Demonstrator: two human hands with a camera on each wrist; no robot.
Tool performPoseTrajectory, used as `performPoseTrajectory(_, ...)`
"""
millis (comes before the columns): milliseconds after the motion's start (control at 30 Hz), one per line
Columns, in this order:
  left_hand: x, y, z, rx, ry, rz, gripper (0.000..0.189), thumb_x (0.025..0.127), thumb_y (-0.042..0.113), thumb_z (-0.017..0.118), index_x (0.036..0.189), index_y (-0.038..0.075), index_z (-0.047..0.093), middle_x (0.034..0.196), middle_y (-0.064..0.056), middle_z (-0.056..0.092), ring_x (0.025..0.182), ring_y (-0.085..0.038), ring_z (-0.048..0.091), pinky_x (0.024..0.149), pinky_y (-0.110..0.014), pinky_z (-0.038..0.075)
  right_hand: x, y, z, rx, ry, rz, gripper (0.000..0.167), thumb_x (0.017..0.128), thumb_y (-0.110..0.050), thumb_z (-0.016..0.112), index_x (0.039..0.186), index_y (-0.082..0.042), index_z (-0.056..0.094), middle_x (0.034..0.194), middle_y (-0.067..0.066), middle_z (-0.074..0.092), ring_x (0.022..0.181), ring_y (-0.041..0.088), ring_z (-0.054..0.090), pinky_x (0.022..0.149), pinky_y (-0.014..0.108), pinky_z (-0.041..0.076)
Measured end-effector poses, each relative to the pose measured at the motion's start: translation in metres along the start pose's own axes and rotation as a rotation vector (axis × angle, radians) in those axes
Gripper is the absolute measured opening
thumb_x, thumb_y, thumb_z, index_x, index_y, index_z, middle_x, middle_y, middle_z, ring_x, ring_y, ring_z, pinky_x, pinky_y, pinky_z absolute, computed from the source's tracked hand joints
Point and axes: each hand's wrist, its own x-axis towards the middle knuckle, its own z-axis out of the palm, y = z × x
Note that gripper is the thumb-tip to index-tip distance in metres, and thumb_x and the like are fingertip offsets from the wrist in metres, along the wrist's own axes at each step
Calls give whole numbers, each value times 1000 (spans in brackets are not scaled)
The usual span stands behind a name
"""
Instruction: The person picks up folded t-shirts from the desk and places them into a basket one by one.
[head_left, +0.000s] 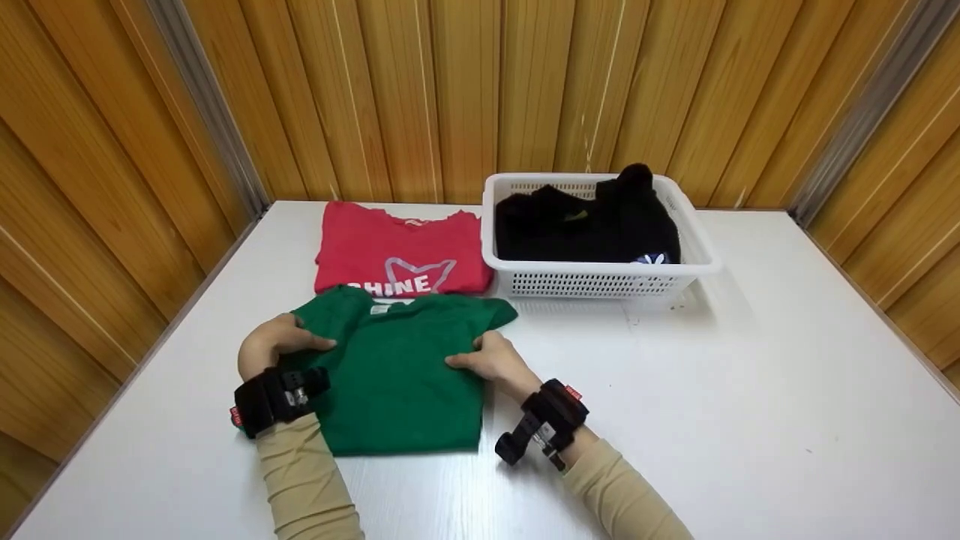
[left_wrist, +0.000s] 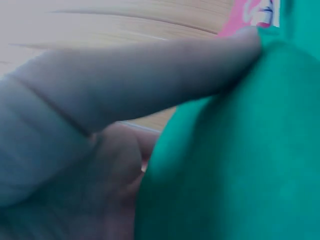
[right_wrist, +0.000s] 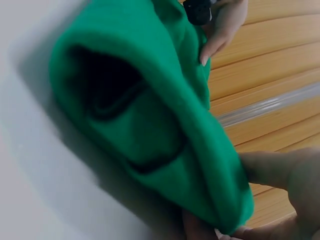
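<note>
Left hand [head_left: 279,339] and right hand [head_left: 496,361], nearly closed, pinch the green shirt [head_left: 405,382] toward the left edge of the tabletop [head_left: 750,420]; folding (apparently) underway, next likely requiring even grip.

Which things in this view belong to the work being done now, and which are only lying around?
In the work:
- green shirt, held at both sides

Apparently just lying about, untouched:
- red shirt
- white basket
- black clothing inside it
</note>
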Motion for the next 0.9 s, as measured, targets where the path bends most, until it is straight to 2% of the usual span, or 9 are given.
performPoseTrajectory(100,-2,-2,-2,8,-5,15,90,90,37,60,143,-17,12,147,-37,19,131,-48,28,112,-56,28,1,2,0,60,6,9,37,76,-20,76,63,-14,42,70,-3,43,69,12,43,56,21,36)
performPoseTrajectory(167,-3,-3,-3,-24,-3,10,90,90,34,61,143,-17,9,148,-38,17,132,-49,26,113,-56,27,2,2,0,84,9,14,34,76,-19,76,66,-13,44,74,-2,44,72,13,43,58,21,36)
performPoseTrajectory(300,-6,-2,-4,-77,21,-14,86,91,30,61,143,-17,11,146,-37,19,131,-48,27,114,-55,26,3,1,-2,109,12,13,31,77,-17,75,70,-11,46,78,0,46,75,14,44,60,21,37)
performPoseTrajectory(433,-9,-1,-5,-88,40,-29,82,91,30,60,142,-16,14,144,-36,23,129,-46,29,113,-55,28,4,-2,-7,135,22,3,28,76,-15,75,71,-10,48,80,1,48,76,13,46,60,21,39)
performPoseTrajectory(567,-12,3,-7,-78,43,-22,81,92,30,59,141,-16,14,144,-36,22,130,-47,28,113,-56,26,3,-5,-12,141,23,-37,23,77,-12,75,72,-8,53,76,0,49,73,12,47,59,20,39)
performPoseTrajectory(700,-16,7,-10,-40,52,1,84,92,29,58,142,-19,11,145,-39,20,132,-50,26,114,-57,24,1,-9,-18,169,12,-91,15,78,-9,73,82,-3,60,76,0,54,72,11,50,61,19,42)
performPoseTrajectory(800,-20,10,-12,-42,62,24,84,93,29,57,141,-20,9,146,-40,19,133,-51,25,114,-58,24,0,-12,-20,205,14,-132,19,79,-7,72,92,2,62,82,5,62,74,11,55,65,20,47)
performPoseTrajectory(900,-26,13,-14,-86,79,34,85,93,28,58,143,-19,7,147,-39,17,134,-51,24,113,-59,23,-1,-14,-23,224,24,-169,22,79,-7,72,96,3,62,88,10,66,76,11,58,68,22,49)
